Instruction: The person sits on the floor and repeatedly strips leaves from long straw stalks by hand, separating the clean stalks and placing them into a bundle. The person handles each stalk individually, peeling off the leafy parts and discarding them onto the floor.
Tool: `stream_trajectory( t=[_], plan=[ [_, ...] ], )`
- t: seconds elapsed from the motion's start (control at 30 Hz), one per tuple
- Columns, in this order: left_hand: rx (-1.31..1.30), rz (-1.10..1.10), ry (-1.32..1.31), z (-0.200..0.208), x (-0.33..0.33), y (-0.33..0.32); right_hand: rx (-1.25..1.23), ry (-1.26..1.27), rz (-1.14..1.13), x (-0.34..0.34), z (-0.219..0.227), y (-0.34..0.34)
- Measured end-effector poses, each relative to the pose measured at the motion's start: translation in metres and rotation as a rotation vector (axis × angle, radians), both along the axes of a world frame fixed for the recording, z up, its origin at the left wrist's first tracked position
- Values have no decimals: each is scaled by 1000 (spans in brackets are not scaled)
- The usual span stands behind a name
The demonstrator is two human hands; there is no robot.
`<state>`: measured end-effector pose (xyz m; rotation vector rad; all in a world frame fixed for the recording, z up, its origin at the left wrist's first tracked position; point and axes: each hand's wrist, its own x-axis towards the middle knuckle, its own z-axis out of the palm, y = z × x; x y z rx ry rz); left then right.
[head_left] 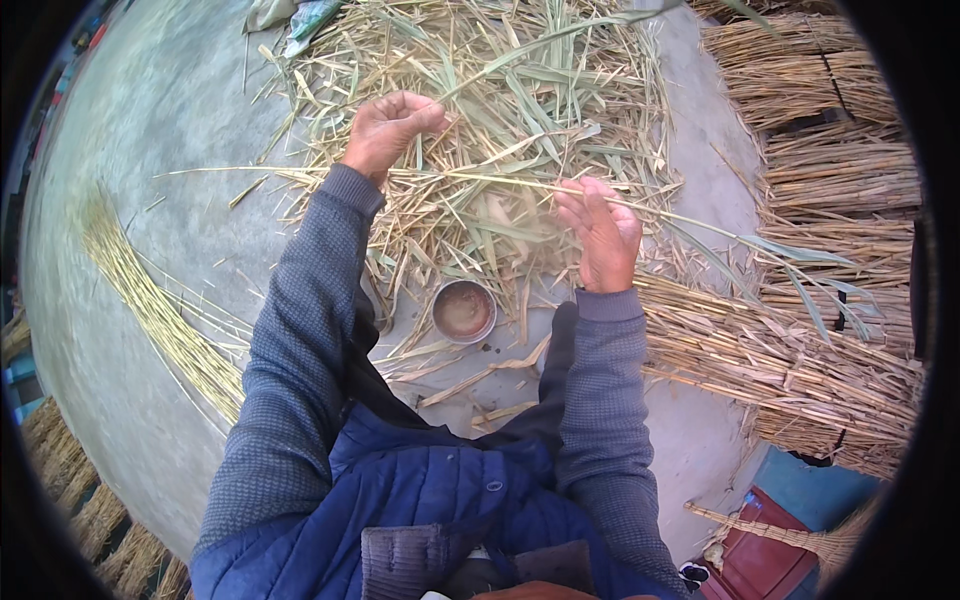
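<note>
My left hand (395,130) is closed in a pinch on the end of a long green leaf (540,45), which stretches up and to the right. My right hand (605,235) has its fingers curled around a thin reed stalk (480,178). The stalk runs nearly level across the view, passing below my left hand, and its leafy green end hangs out to the right. Under both hands lies a wide heap of dry and green stripped leaves (480,220).
A small round bowl (464,311) stands on the floor between my legs. To the left lies a loose bundle of slim pale stalks (155,295). A thick reed bundle (770,350) lies at the right, beside stacked tied bundles (840,180). A dark red object (760,545) is at lower right.
</note>
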<state>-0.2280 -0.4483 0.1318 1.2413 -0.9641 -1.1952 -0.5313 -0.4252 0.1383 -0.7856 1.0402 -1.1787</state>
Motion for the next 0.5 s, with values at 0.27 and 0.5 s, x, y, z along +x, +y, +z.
stream_trajectory(
  t=[0.27, 0.5],
  plan=[
    [-632, -105, -1037, -3, -40, 9, -37, 116, 108, 27, -6, 0],
    [-161, -392, -663, 2, -28, 5, -116, 75, 98, 14, -1, -5]
  ],
)
